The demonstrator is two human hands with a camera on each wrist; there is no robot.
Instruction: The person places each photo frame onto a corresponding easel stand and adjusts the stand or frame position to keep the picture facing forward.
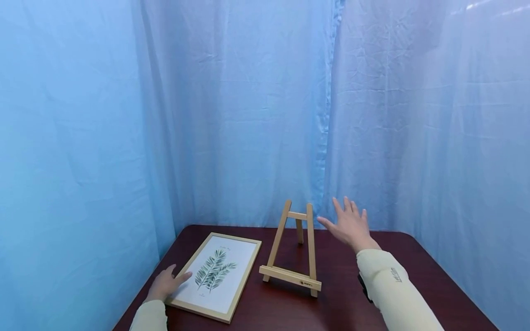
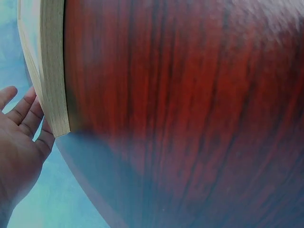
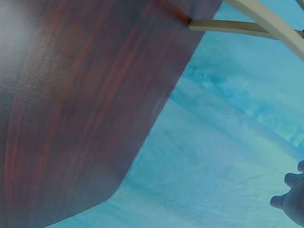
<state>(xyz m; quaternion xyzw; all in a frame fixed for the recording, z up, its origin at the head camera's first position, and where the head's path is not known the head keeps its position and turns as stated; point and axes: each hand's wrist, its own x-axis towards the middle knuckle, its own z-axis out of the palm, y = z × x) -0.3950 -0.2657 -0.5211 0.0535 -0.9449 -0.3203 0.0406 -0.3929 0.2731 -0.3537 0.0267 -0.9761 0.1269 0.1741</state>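
A framed picture [image 1: 229, 271] with a pale wood frame and a green leaf print lies flat on the left of the table. My left hand [image 1: 163, 282] is at its left edge, the thumb reaching over the frame and the fingers loosely bent. In the left wrist view this hand [image 2: 21, 137] is close against the frame's corner [image 2: 53, 71]; contact is hard to judge. Right of the picture stands a small wooden easel [image 1: 290, 274] with a bare ledge. My right hand [image 1: 349, 226] hovers beside its top, apart from it, fingers spread.
The dark red-brown table [image 1: 352, 294] has rounded far corners. Blue curtains [image 1: 265, 115] hang close behind it and along both sides. The easel's rear leg [image 1: 299, 231] stands behind its two front legs.
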